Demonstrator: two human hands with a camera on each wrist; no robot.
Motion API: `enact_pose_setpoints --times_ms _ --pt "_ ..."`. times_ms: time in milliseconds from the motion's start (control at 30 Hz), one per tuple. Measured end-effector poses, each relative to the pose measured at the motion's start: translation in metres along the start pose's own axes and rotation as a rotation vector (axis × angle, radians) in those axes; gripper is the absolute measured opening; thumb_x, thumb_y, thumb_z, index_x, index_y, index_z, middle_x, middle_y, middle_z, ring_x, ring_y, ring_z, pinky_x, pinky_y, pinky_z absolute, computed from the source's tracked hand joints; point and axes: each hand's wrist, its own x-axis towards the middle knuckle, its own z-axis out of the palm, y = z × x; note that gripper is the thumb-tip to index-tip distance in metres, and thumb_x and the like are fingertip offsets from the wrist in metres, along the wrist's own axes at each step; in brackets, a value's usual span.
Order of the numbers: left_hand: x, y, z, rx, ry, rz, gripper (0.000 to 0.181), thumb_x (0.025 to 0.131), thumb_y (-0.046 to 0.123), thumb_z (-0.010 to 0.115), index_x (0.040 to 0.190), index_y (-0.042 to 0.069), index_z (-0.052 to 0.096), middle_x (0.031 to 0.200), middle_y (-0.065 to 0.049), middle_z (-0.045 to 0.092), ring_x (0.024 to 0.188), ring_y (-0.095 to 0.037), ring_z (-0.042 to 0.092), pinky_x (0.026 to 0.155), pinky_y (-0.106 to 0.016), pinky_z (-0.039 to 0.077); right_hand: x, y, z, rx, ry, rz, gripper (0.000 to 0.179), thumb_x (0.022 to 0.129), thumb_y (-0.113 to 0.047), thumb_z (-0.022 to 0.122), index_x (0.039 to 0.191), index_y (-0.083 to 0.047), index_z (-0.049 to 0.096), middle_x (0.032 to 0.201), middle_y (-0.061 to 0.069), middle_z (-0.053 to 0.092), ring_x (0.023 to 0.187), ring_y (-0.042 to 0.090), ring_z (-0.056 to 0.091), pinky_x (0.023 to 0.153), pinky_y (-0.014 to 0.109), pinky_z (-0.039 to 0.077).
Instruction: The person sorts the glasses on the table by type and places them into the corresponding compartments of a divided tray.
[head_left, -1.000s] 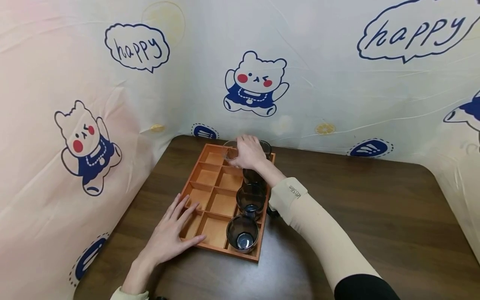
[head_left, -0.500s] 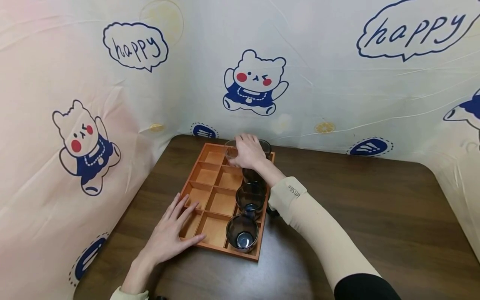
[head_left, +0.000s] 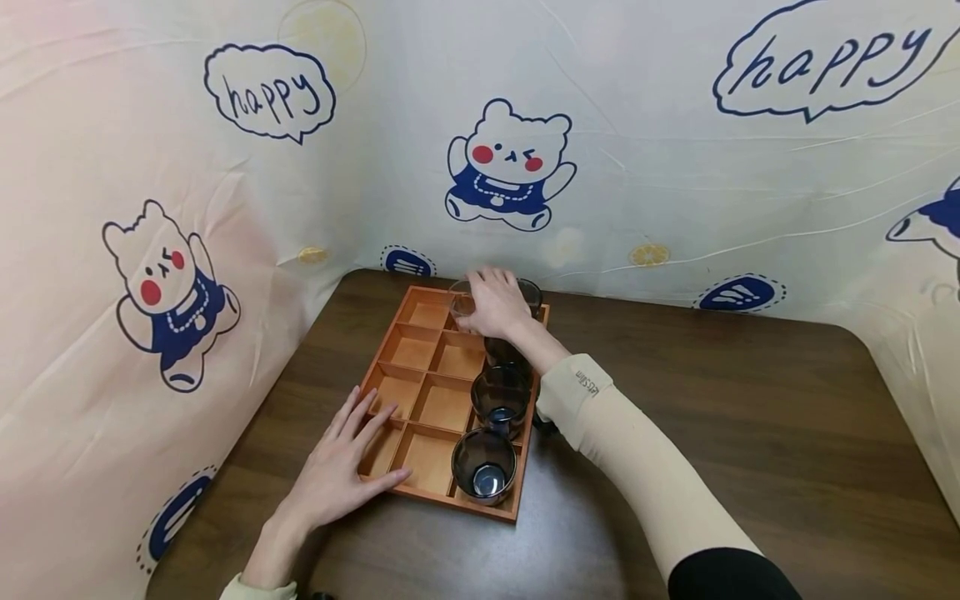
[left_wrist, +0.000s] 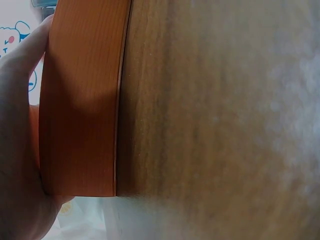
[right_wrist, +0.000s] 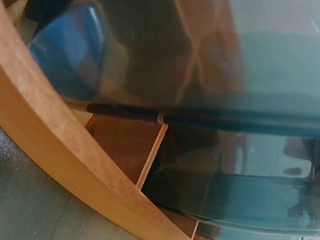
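A wooden compartment tray (head_left: pixel 405 423) lies on the table. My left hand (head_left: pixel 337 467) rests spread over its near left corner, fingers extended across the rim; the left wrist view shows that hand along the tray's side wall (left_wrist: pixel 82 110). At the back middle compartment my right hand (head_left: pixel 497 307) grips a clear glass cup (head_left: pixel 460 300) from above, its fingers partly covering it. Dark glass cups stand along the right column: one in front (head_left: pixel 483 479), one behind it (head_left: pixel 498 400), another partly under my right wrist (head_left: pixel 504 352), and one at the back corner (head_left: pixel 533 293).
In the right wrist view, dark glass (right_wrist: pixel 210 60) fills much of the frame beside the tray's wooden rim (right_wrist: pixel 65 135). A patterned cloth backdrop (head_left: pixel 630 183) rises behind and left of the brown table (head_left: pixel 697 400). The tray's left and middle columns show bare compartments.
The clear glass cup has shifted very slightly to the right in my right hand's grip since a second ago. My left hand and the tray have stayed put.
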Motion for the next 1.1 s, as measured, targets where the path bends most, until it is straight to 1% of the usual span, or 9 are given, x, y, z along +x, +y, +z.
enact_pose_setpoints --times_ms 367,533,633,733,833,900,1000,1100 --pt "0.000 0.001 0.000 0.004 -0.005 -0.004 0.098 0.087 0.065 0.085 0.168 0.025 0.047 0.179 -0.013 0.037 0.170 -0.044 0.021 0.120 -0.077 0.039 -0.001 0.000 0.001 -0.016 0.008 -0.011 0.075 0.103 -0.050 0.073 0.163 -0.012 0.049 0.168 0.013 0.050 0.159 0.036 0.043 0.138 0.053 0.023" --pt "0.000 0.000 0.000 0.008 -0.001 -0.005 0.099 0.086 0.065 0.086 0.168 0.025 0.048 0.178 -0.014 0.037 0.170 -0.043 0.020 0.119 -0.078 0.040 0.000 0.002 0.001 0.028 0.023 -0.027 0.073 0.106 -0.052 0.068 0.164 -0.012 0.048 0.169 0.014 0.047 0.160 0.036 0.041 0.137 0.054 0.024" --pt "0.001 0.001 -0.001 0.006 -0.020 -0.006 0.098 0.087 0.065 0.085 0.168 0.025 0.047 0.179 -0.014 0.036 0.170 -0.043 0.019 0.121 -0.078 0.038 -0.002 0.005 -0.001 0.077 0.060 -0.047 0.074 0.107 -0.053 0.066 0.166 -0.013 0.046 0.171 0.015 0.045 0.161 0.036 0.040 0.137 0.056 0.024" --pt "0.004 0.003 -0.007 0.003 -0.069 -0.010 0.095 0.091 0.067 0.081 0.168 0.025 0.047 0.179 -0.016 0.035 0.170 -0.045 0.020 0.125 -0.077 0.033 -0.008 0.008 -0.008 0.105 0.101 -0.077 0.075 0.107 -0.053 0.065 0.167 -0.014 0.044 0.172 0.015 0.044 0.162 0.036 0.039 0.137 0.059 0.023" --pt "0.013 0.006 -0.019 0.010 -0.114 -0.019 0.092 0.094 0.069 0.076 0.169 0.025 0.046 0.180 -0.017 0.033 0.169 -0.048 0.023 0.128 -0.077 0.028 -0.018 0.009 -0.019 0.103 0.137 -0.106 0.077 0.107 -0.055 0.065 0.169 -0.015 0.042 0.173 0.015 0.042 0.163 0.037 0.037 0.138 0.063 0.019" --pt "0.022 0.009 -0.029 0.023 -0.125 -0.024 0.090 0.097 0.069 0.072 0.170 0.026 0.043 0.181 -0.018 0.031 0.168 -0.048 0.024 0.130 -0.076 0.025 -0.025 0.010 -0.028 0.095 0.163 -0.120 0.079 0.106 -0.056 0.066 0.170 -0.016 0.041 0.174 0.016 0.041 0.164 0.037 0.035 0.138 0.066 0.017" --pt "0.040 0.013 -0.043 0.049 -0.106 -0.035 0.090 0.099 0.069 0.068 0.173 0.028 0.038 0.183 -0.019 0.026 0.169 -0.048 0.023 0.132 -0.075 0.021 -0.035 0.011 -0.038 0.088 0.191 -0.129 0.081 0.105 -0.059 0.066 0.171 -0.019 0.040 0.177 0.016 0.037 0.167 0.038 0.029 0.138 0.068 0.013" --pt "0.060 0.017 -0.052 0.091 -0.065 -0.049 0.092 0.100 0.070 0.066 0.175 0.030 0.032 0.184 -0.019 0.022 0.170 -0.048 0.020 0.133 -0.074 0.019 -0.047 0.015 -0.044 0.072 0.202 -0.132 0.082 0.105 -0.061 0.064 0.172 -0.021 0.038 0.179 0.015 0.033 0.169 0.039 0.024 0.139 0.068 0.009"
